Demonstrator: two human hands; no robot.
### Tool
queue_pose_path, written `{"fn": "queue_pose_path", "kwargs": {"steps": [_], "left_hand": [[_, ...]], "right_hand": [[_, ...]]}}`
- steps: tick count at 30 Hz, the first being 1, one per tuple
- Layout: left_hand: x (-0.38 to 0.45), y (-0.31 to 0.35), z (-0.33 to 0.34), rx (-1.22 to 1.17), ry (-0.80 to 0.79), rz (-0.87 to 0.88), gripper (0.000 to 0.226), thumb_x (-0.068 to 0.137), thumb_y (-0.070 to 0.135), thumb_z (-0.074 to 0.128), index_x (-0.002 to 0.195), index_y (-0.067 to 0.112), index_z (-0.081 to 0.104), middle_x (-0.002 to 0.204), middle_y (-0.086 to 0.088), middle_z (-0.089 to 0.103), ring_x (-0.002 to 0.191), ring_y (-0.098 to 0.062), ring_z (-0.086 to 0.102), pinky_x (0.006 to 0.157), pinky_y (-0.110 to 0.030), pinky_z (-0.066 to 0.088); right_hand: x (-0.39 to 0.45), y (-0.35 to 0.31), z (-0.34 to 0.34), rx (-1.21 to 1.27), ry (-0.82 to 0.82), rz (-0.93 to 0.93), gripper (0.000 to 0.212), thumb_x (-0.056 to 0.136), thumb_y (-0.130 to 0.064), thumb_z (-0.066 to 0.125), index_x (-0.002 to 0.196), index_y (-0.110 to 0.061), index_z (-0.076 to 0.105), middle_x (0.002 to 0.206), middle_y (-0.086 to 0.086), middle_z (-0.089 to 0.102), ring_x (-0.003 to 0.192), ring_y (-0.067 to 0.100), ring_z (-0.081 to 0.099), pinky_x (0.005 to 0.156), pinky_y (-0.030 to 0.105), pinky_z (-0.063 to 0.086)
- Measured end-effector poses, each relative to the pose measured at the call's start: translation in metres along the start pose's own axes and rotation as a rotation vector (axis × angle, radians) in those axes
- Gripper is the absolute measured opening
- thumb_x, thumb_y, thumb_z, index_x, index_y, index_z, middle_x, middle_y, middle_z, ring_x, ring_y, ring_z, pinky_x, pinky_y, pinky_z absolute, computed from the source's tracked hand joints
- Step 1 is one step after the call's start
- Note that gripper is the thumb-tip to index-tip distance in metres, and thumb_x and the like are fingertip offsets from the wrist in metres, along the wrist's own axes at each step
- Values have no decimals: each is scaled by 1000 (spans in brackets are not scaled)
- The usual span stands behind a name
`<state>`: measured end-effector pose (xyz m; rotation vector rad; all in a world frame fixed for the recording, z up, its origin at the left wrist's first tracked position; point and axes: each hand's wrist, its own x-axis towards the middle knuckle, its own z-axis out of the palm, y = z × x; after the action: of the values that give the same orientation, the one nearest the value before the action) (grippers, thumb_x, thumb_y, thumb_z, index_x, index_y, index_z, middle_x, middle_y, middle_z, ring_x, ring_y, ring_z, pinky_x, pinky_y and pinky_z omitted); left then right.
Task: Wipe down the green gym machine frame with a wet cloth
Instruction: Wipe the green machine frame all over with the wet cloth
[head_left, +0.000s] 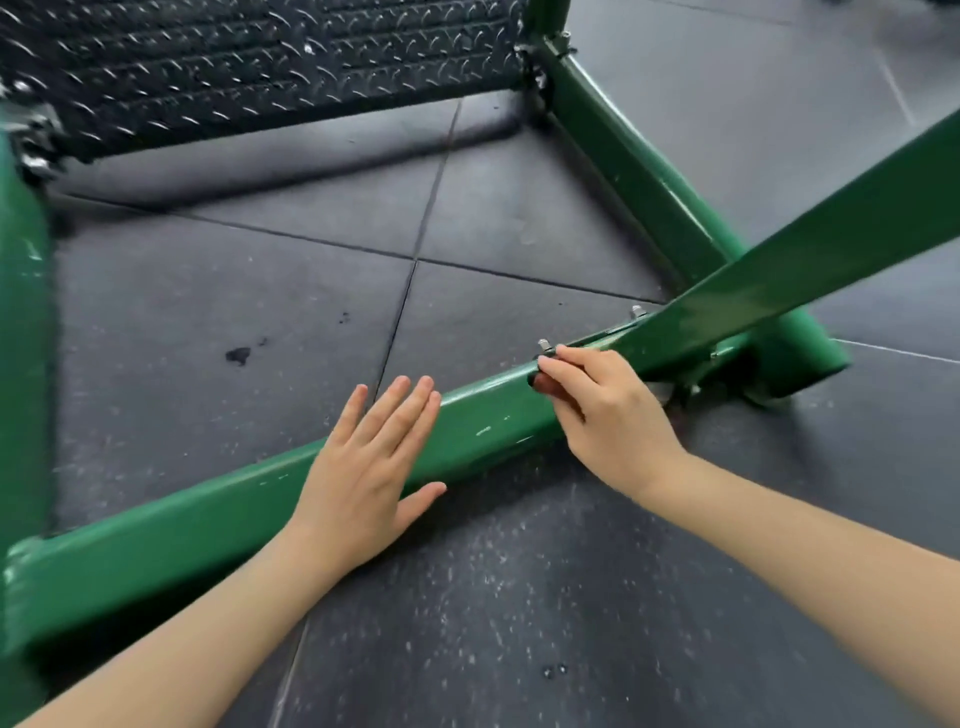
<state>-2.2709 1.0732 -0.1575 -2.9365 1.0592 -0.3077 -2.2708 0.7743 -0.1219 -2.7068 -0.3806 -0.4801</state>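
Note:
The green machine frame has a low bar (483, 421) running along the floor from lower left to right. My left hand (363, 467) lies flat on top of this bar with straight fingers and holds nothing. Further right, my right hand (608, 410) rests on the same bar with curled fingers. It pinches a small dark cloth (539, 383) against the bar's top edge, just below a bolt (544, 344). Most of the cloth is hidden under my fingers.
A slanted green beam (810, 260) rises to the right over the bar's end. Another green floor bar (639, 171) runs back to a black tread plate (249, 67). A green post (21, 338) stands at the left. The dark rubber floor (260, 291) has wet spots (238, 355).

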Motion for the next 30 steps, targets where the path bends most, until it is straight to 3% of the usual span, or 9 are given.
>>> {"fn": "queue_pose_path", "kwargs": {"steps": [4,6,10,15,20,23,25,27,30], "left_hand": [[-5,1,9,28,-13,-2,81,97,57,45,158,5,38,165,-12,36,151,-31,37,123,-56,25],[-1,3,11,31,-19,19,79,96,55,45,157,5,40,162,-12,41,148,-32,42,122,-55,28],[-4,5,16,13,-47,5,76,98,55,44,156,5,43,160,-12,45,147,-33,43,120,-57,34],[-7,9,21,-17,-44,0,67,100,50,44,148,5,54,153,-13,53,140,-35,52,118,-56,39],[-6,8,21,-38,-28,7,65,98,50,44,145,6,58,150,-13,57,136,-35,55,115,-54,43],[-8,8,23,-43,-35,4,66,100,50,42,146,5,57,151,-14,55,137,-35,54,115,-54,44],[-9,8,24,-51,-26,2,66,100,49,41,146,5,56,152,-14,54,139,-35,53,115,-53,44],[-10,8,26,-62,-17,-1,65,100,49,41,147,5,55,152,-14,53,139,-35,52,114,-53,45],[-10,9,28,-59,1,-6,65,100,49,41,147,5,55,152,-14,53,140,-35,52,115,-52,45]], "right_hand": [[1,0,43,-72,-78,9,22,90,0,72,112,-2,70,102,14,70,84,34,57,77,49,52],[-3,-9,52,-90,-107,-21,28,85,5,70,111,-2,71,103,13,70,85,32,54,74,46,50],[0,2,49,-78,-201,-300,34,81,8,68,112,-4,71,112,11,70,91,32,58,75,43,49],[-4,-4,53,-107,-31,-12,16,95,-2,64,109,-4,71,102,13,69,85,37,56,74,48,47],[-9,-18,58,-53,-132,-294,19,95,-5,63,113,-5,70,109,11,70,86,35,59,74,47,48],[-1,-3,46,-147,9,-34,15,98,-18,64,111,-13,71,102,3,72,91,35,60,80,46,44],[-3,-16,52,-134,21,93,23,99,-24,61,116,-10,69,109,7,70,98,36,58,88,48,42],[-11,-37,65,-101,-44,16,33,100,-23,57,125,-2,66,122,16,65,105,38,57,93,50,46],[-17,-29,58,-87,-134,-292,40,100,-18,60,135,2,63,135,20,62,115,40,59,102,51,48]]}}
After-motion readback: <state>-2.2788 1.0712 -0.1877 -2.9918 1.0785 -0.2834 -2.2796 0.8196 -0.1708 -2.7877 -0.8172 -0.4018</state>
